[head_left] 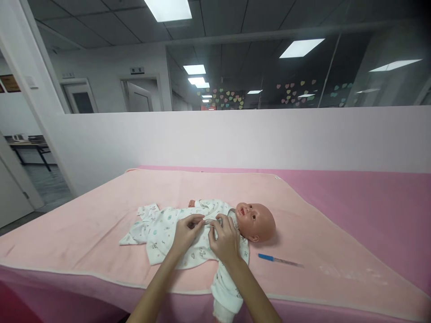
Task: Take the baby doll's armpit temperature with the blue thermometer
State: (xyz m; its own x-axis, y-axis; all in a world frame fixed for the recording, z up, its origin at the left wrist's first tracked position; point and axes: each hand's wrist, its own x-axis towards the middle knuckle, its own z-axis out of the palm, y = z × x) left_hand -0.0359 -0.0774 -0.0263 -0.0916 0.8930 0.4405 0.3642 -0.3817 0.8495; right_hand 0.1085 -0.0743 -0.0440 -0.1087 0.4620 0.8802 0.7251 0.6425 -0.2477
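A baby doll (262,223) lies on its back, its head to the right, dressed in a white printed baby outfit (161,233). Over the doll's chest, my left hand (188,231) pinches the front of the outfit between thumb and fingers. Just to its right, my right hand (225,238) also has its fingers closed on the cloth, close below the collar. Exactly which bit of cloth is between the fingertips is too small to make out. One sleeve (227,287) reaches toward me beneath my right forearm, and the legs of the outfit lie flat at the left.
A pen with a blue cap (266,257) lies near the doll's head. Underneath is a peach blanket (101,215) over a pink padded surface (370,202). A low white wall (235,139) with glass above stands behind it. To the left, a doorway shows a desk (30,145).
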